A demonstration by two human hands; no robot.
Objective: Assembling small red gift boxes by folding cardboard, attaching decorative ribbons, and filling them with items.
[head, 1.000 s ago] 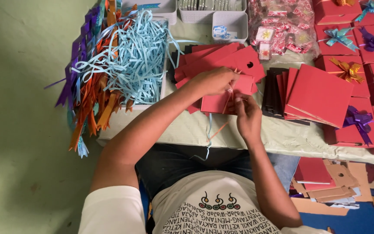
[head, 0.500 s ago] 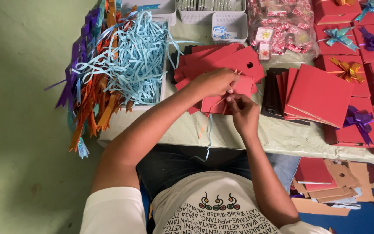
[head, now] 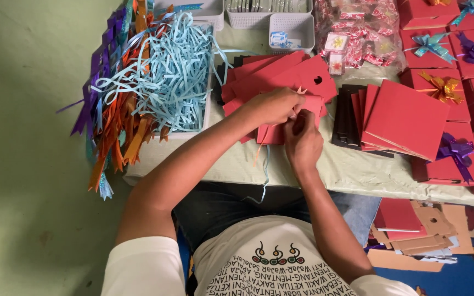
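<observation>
Table (head: 357, 170) is packed from my feed: light blue ribbon pile (head: 176, 77) far left, red boxes (head: 407, 118) right. Left hand (head: 272, 105) and right hand (head: 302, 140) both pinch a red card tag (head: 272, 133) mid-table. Looks light, bendy; grip edges I'd say.

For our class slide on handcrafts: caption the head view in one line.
Both hands, left hand and right hand, work a red card beside blue ribbons.

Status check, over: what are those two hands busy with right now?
Left hand and right hand both pinching a red card with a ribbon strip hanging off it. Red card pile right behind. Nothing blocking.
</observation>
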